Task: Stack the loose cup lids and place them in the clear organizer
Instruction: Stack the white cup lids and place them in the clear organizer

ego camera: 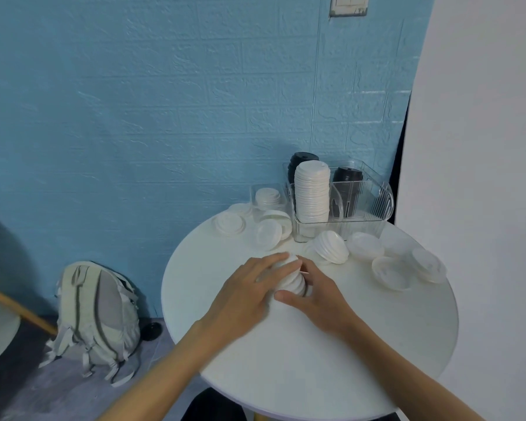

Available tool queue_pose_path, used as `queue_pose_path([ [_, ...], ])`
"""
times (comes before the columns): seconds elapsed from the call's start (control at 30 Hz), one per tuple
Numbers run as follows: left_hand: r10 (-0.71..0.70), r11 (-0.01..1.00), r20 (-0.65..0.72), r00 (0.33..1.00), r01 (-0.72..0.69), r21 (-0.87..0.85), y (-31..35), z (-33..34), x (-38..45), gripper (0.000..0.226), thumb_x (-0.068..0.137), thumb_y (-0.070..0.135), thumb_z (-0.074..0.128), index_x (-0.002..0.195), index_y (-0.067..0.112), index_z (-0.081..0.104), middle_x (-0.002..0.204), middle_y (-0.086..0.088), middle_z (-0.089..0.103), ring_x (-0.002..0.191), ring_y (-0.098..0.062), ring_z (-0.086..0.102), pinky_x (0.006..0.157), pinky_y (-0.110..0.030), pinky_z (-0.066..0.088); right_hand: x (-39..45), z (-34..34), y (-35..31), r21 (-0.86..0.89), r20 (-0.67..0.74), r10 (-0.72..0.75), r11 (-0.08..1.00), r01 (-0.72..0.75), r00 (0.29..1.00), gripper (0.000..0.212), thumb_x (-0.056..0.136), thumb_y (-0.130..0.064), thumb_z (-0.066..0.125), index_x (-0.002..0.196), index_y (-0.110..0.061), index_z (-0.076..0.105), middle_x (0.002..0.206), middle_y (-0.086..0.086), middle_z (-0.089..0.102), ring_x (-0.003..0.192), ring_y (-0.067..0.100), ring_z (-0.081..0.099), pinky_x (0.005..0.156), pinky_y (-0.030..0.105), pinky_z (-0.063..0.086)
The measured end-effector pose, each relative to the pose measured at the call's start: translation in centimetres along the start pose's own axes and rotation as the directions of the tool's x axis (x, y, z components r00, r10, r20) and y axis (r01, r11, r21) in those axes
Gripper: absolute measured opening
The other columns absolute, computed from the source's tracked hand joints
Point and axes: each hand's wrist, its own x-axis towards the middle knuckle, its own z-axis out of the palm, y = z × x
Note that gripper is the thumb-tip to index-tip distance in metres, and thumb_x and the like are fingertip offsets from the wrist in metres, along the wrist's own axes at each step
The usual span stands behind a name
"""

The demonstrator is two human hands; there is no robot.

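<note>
The person stands at a round white surface (286, 360) and works on a small stack of white lids (290, 276) near its middle. The left hand (249, 293) lies over the stack from the left side, its fingers stretched along the top, and the right hand (313, 296) curls around it from the right, with the thumb at the near edge. So both hands hold the lids between them, and I think this is to press them together and keep the edges in line, because the stack leans a little and could slide apart. The clear organizer (374, 205) stands at the far edge of the surface, against the blue wall (134, 117). In its front left compartment there is already a tall column of white lids (312, 192), and behind it I see two dark stacks (301, 161), perhaps black lids. A smaller clear box (268, 196) stands just to the left of the organizer with some lids in it. Many loose lids are not yet collected: a group on the left (249, 226) in front of the small box, a short tilted pile (331, 247) in front of the organizer, and several translucent ones (395, 256) on the right side. My judgement is that the task is only partly done, and the stack in the hands must be squared before it can go to the organizer. On the floor at the left a pale backpack (97, 317) leans, well apart from everything.
</note>
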Motion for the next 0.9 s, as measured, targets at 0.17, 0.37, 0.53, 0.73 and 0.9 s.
queue_pose_path([
  [0.17, -0.292, 0.895, 0.02, 0.956, 0.281, -0.347, 1.4, 0.3, -0.4, 0.093, 0.077, -0.009, 0.05, 0.146, 0.052, 0.041, 0.134, 0.031, 0.057, 0.128, 0.002, 0.049, 0.104, -0.009, 0.034, -0.1, 0.2, -0.2, 0.009, -0.016, -0.012, 1.0, 0.013, 1.0, 0.112, 0.056, -0.079, 0.081, 0.148, -0.03, 0.042, 0.137, -0.015, 0.055, 0.127, 0.002, 0.054, 0.11, 0.03, 0.044],
  [0.37, -0.432, 0.718, 0.062, 0.9, 0.385, -0.58, 1.5, 0.3, -0.2, 0.068, 0.084, -0.008, 0.067, 0.132, 0.039, 0.055, 0.12, 0.022, 0.071, 0.125, -0.001, 0.058, 0.102, -0.013, 0.038, -0.4, 0.0, -0.5, -0.022, 0.024, -0.046, 0.999, 0.047, 0.999, 0.113, 0.058, -0.089, 0.068, 0.151, -0.03, 0.042, 0.144, -0.018, 0.051, 0.132, -0.004, 0.048, 0.112, 0.023, 0.039],
  [0.53, -0.539, 0.55, 0.096, 0.837, 0.437, -0.712, 1.9, 0.1, -0.1, 0.045, 0.08, 0.013, 0.066, 0.122, 0.029, 0.068, 0.124, 0.018, 0.069, 0.123, -0.004, 0.061, 0.103, -0.021, 0.046, -0.5, -0.1, -0.5, 0.015, 0.024, -0.036, 0.999, 0.035, 0.999, 0.079, 0.078, -0.059, 0.079, 0.145, -0.032, 0.048, 0.139, -0.019, 0.057, 0.127, -0.006, 0.052, 0.111, 0.024, 0.042],
  [0.73, -0.601, 0.468, 0.221, 0.768, 0.562, -0.682, 0.7, 0.8, -0.1, 0.055, 0.074, 0.056, 0.075, 0.123, 0.033, 0.073, 0.137, 0.017, 0.064, 0.123, 0.001, 0.061, 0.111, -0.035, 0.048, -0.3, -0.3, -0.3, 0.104, 0.023, -0.013, 0.995, 0.011, 1.0, 0.069, 0.075, -0.036, 0.09, 0.134, -0.032, 0.055, 0.122, -0.013, 0.068, 0.112, 0.001, 0.065, 0.096, 0.023, 0.052],
  [0.9, -0.591, 0.444, 0.244, 0.769, 0.562, -0.697, 0.4, 0.9, -0.2, 0.047, 0.078, 0.044, 0.079, 0.123, 0.032, 0.072, 0.134, 0.014, 0.067, 0.121, -0.005, 0.065, 0.109, -0.039, 0.05, -0.1, -0.7, 0.0, 0.206, 0.093, 0.01, 0.978, -0.029, 0.996, 0.08, 0.065, -0.042, 0.091, 0.135, -0.03, 0.054, 0.121, -0.005, 0.072, 0.112, 0.012, 0.069, 0.099, 0.04, 0.056],
])
